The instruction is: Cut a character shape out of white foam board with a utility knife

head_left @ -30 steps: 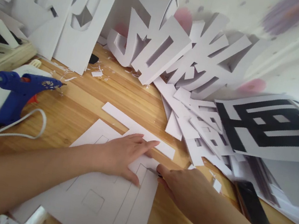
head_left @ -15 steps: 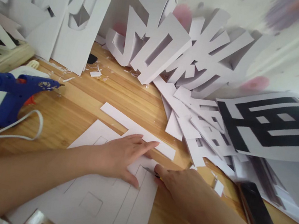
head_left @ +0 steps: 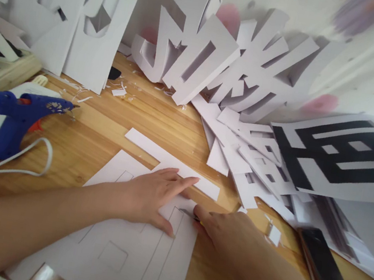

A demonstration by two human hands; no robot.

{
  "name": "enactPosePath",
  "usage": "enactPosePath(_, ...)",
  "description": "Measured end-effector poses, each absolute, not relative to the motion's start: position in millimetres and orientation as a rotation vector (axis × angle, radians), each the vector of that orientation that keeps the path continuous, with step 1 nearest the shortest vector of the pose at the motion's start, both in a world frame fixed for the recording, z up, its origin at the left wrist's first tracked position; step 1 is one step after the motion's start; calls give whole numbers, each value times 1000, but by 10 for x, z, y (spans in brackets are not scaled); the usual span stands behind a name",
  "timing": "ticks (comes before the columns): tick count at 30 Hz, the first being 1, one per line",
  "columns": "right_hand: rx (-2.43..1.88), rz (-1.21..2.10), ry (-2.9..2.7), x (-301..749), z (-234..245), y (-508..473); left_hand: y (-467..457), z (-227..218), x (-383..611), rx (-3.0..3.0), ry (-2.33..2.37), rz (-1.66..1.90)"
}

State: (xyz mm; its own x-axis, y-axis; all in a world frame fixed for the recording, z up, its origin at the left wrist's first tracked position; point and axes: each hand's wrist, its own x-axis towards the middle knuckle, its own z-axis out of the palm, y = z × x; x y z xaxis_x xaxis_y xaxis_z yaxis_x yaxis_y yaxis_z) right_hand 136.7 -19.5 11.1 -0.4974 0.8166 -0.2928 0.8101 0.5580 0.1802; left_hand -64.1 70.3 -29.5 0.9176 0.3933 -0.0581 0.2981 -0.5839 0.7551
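Observation:
My left hand [head_left: 154, 196] lies flat, fingers stretched out, pressing on a white sheet [head_left: 125, 254] with pencilled rectangles on the wooden table [head_left: 102, 130]. My right hand [head_left: 228, 235] is closed round a thin blade or knife [head_left: 189, 214], whose tip touches the sheet's upper right part just beside my left fingertips. A long white strip [head_left: 169, 161] lies just beyond my left fingers.
A blue glue gun [head_left: 19, 114] with a white cable [head_left: 7, 162] rests at the left. Large white cut-out characters [head_left: 201, 51] lean against the wall at the back. Loose white cut pieces [head_left: 242, 154] and a black-and-white printed sheet [head_left: 342, 156] pile up at the right. A dark ruler [head_left: 325, 278] lies at the lower right.
Almost nothing differs. My right hand has shifted slightly to the left along the sheet, and the view has drifted a little; my left hand stays pressed in place.

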Motion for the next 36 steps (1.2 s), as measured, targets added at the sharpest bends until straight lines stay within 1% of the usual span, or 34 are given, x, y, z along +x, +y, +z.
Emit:
enactPosePath(10, 1351, -30, 2461, 1362, 102, -221, 699, -298, -647, 2242, 482, 157)
enactPosePath(27, 1340, 46, 2492, 1310, 94, -192, 694, -259, -639, 2257, 489, 128)
enactPosePath(31, 1338, 91, 2436, 1212, 172, -158, 683, -246, -637, 2279, 510, 119)
enactPosePath(36, 1226, 165, 2375, 1126, 308, -102, 690, -223, -638, 2286, 531, 106)
